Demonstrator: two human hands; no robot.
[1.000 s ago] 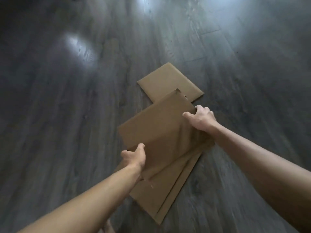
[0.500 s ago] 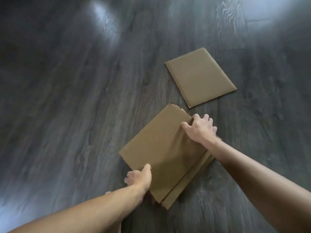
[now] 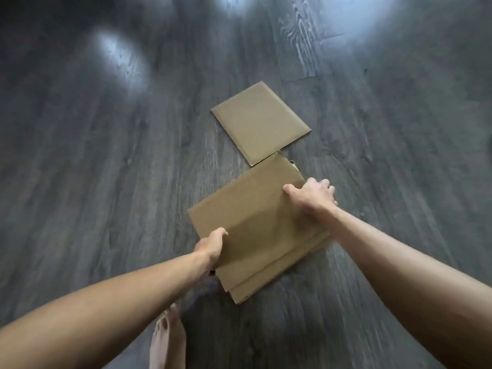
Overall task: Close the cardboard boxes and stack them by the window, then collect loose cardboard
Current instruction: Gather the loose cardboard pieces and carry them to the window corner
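Floor (image 3: 106, 182): dark wood planks, held all the cardboard.
Stack (image 3: 255, 230): flattened sheets at centre, long axis ran near-left to far-right, gripped at both long sides.
Sheet (image 3: 261, 123): lay flat just beyond stack's far corner, right of centre; probably next to collect.
Right hand (image 3: 312, 197): curled over stack's far-right edge, nearer the sheet.
Left hand (image 3: 210, 245): clasped near-left edge, thumb on top.
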